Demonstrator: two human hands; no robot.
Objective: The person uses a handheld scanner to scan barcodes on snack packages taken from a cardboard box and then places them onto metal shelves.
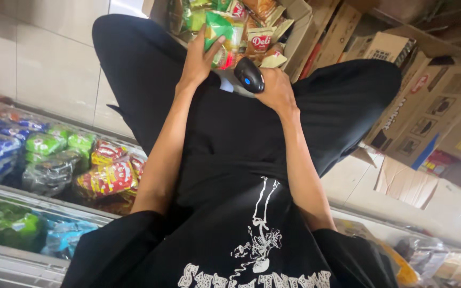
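Note:
I look down along my black shirt and black trousers. My left hand [201, 56] grips a green snack packet [219, 28] at the edge of an open cardboard box [300, 37] filled with several colourful snack packets. My right hand [276, 88] holds a black handheld barcode scanner [248, 74] with a blue button, its head close to the green packet. The box rests against my knees on the tiled floor.
A glass-topped chest freezer [38, 197] with several coloured frozen packets runs along the left and bottom. Stacked and flattened cardboard cartons [428, 117] fill the right side. Pale floor tiles [44, 58] show at upper left.

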